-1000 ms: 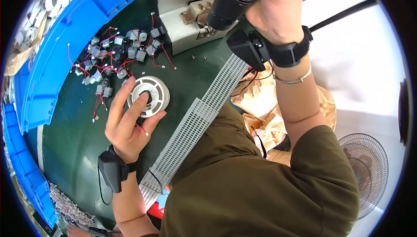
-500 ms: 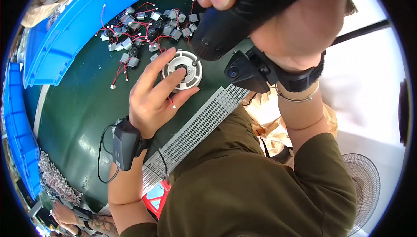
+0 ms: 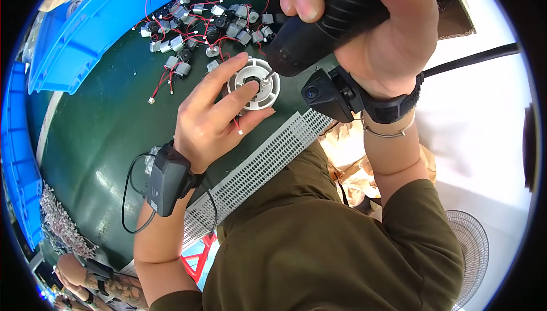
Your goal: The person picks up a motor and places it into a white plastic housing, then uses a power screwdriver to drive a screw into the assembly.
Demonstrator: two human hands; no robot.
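Note:
My left hand (image 3: 206, 118) is closed on a white round plastic housing (image 3: 276, 88) with a spoked rim, holding it just over the green table. Its thumb is at the near edge, and one finger presses a dark round piece (image 3: 251, 82) in the centre. A short wire with a white connector (image 3: 240, 131) hangs out below. In my right hand (image 3: 393, 40) is a black power screwdriver (image 3: 310, 37), gripped round its body and tilted down to the left. Its thin bit (image 3: 269, 75) meets the housing's inner right side; the screw head there is too small to make out.
Small motors (image 3: 181, 40) with red wires lie heaped beyond the housing. A blue bin (image 3: 80, 54) stands far left, and wire bundles (image 3: 62, 220) lie left. A white perforated strip (image 3: 250, 180) edges the table. Another person's hand (image 3: 71, 271) is at lower left; a fan (image 3: 470, 248) stands right.
The whole view has shifted a little. The screwdriver leans over more, and its bit sits slightly further in on the housing. Both hands keep their hold.

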